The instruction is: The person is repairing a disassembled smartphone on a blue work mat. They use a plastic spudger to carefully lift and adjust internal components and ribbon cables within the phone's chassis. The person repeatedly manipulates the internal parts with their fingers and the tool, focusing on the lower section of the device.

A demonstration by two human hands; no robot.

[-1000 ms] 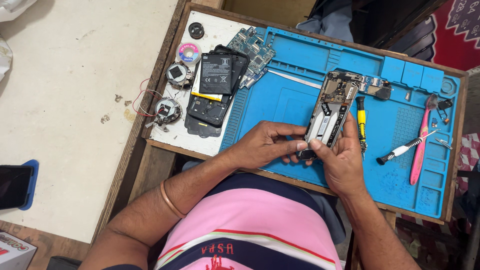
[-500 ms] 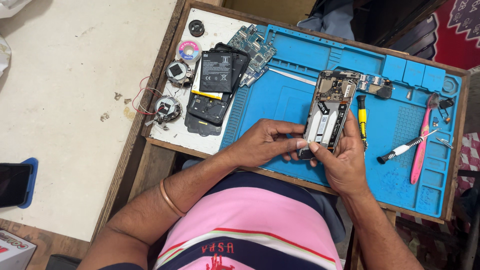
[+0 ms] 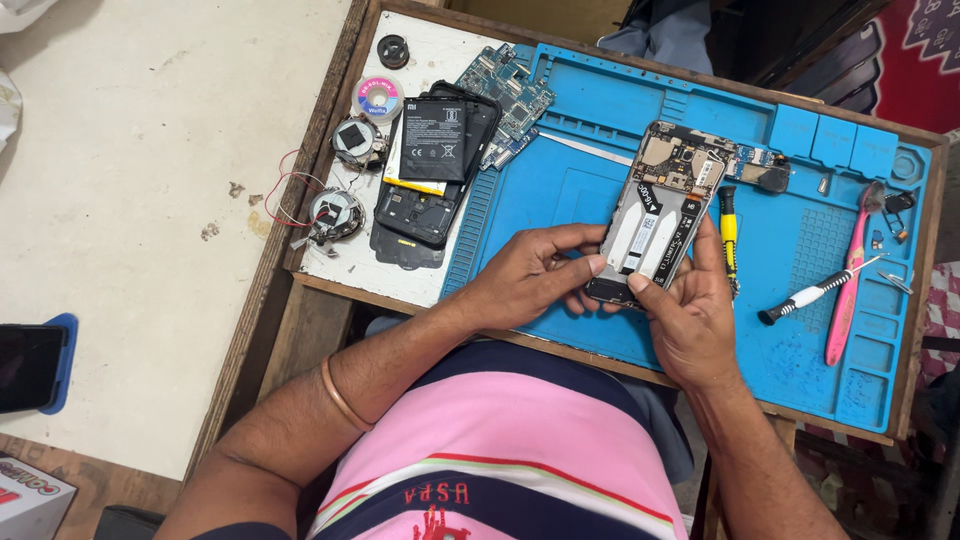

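Both hands pinch an opened phone over the blue mat.

I see my left hand point(image 3: 520, 275) and right hand point(image 3: 690, 315) gripping the bare phone frame point(image 3: 660, 215) at its near end, thumbs on top. Rubbery blue mat point(image 3: 590, 130) beneath; yellow screwdriver point(image 3: 729, 235) just right, black battery point(image 3: 433, 140) far left.

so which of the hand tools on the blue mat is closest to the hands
The yellow-handled screwdriver, lying right beside the right hand; the black-and-white screwdriver and pink tool lie farther right.
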